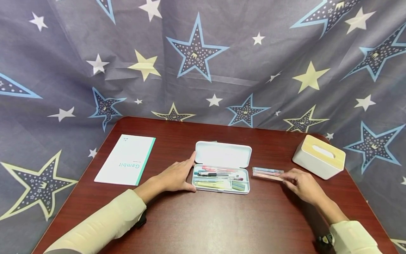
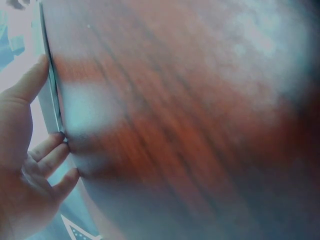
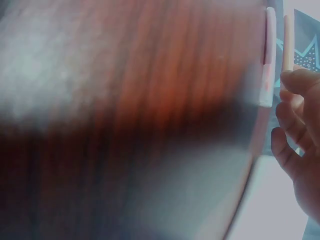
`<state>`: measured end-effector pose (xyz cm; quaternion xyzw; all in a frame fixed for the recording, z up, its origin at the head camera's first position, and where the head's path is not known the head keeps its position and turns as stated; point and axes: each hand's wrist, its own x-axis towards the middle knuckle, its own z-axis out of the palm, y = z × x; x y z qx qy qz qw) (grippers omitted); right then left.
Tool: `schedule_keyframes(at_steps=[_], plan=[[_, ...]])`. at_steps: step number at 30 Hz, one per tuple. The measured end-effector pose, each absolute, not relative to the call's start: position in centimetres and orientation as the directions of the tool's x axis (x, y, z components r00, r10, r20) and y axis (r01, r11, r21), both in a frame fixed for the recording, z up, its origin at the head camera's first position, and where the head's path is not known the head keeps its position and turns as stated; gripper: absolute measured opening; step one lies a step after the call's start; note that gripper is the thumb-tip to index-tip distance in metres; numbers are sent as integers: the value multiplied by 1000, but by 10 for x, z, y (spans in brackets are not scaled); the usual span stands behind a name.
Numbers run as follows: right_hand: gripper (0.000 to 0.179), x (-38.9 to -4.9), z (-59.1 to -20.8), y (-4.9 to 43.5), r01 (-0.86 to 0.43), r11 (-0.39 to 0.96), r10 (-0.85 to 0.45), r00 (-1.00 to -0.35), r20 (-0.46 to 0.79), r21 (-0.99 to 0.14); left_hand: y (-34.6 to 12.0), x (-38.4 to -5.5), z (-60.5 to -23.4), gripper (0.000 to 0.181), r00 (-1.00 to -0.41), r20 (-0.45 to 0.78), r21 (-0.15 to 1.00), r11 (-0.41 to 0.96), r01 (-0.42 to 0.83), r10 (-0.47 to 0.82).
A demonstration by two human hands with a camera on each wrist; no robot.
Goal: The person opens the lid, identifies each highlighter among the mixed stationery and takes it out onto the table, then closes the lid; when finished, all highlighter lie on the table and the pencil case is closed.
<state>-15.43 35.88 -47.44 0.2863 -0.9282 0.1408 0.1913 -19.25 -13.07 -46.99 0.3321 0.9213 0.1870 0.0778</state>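
Observation:
A white pencil case (image 1: 222, 154) stands with its lid raised on the table. Inside lie several pens (image 1: 219, 174), pale yellow and green sticks and a small blue-green block (image 1: 238, 186). My left hand (image 1: 176, 174) touches the case's left end, thumb at the front corner and index finger stretched up by the lid. To the right of the case, my right hand (image 1: 301, 182) pinches the end of a slim peach pen-like stick (image 3: 288, 45) between thumb and fingertips. Close beside that stick are clear pens (image 1: 264, 170) with blue and pink parts.
A white notebook (image 1: 125, 160) with a teal spine lies at the left. A tissue box (image 1: 318, 157) with a wood-coloured top stands at the right, just behind my right hand. The dark red table (image 1: 222, 218) meets a grey star-patterned curtain (image 1: 190, 98) at its back.

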Motion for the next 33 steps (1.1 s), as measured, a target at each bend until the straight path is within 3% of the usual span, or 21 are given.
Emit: schedule_keyframes(at_steps=[13, 23, 33], plan=[[29, -157, -482, 363, -565, 813, -471, -779, 413, -140, -131, -194, -473, 132, -769, -17, 387, 713, 584, 639], [24, -158, -481, 361, -486, 854, -399, -840, 367, -183, -132, -194, -473, 132, -765, -15, 387, 710, 589, 643], [21, -159, -483, 359, -443, 878, -357, -859, 367, -180, -132, -193, -472, 131, -766, -21, 398, 709, 583, 642]])
